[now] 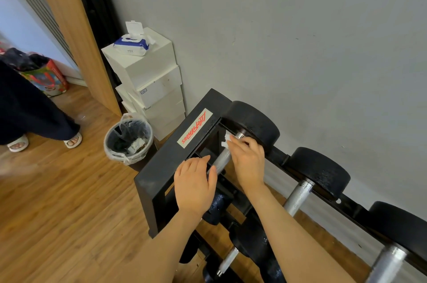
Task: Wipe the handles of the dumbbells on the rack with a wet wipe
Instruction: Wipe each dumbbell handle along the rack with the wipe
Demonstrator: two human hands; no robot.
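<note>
A black dumbbell rack stands against the grey wall. On its top tier, the leftmost dumbbell has a silver handle. My right hand holds a white wet wipe against the far end of that handle, fingers curled over it. My left hand rests flat on the near end of the same dumbbell, thumb by the handle. Two more dumbbells with silver handles lie to the right.
A pack of wet wipes, lid up, sits on stacked white boxes by the wall. A lined bin stands beside the rack. A person in sandals stands at left on the wood floor. Lower-tier dumbbells lie below.
</note>
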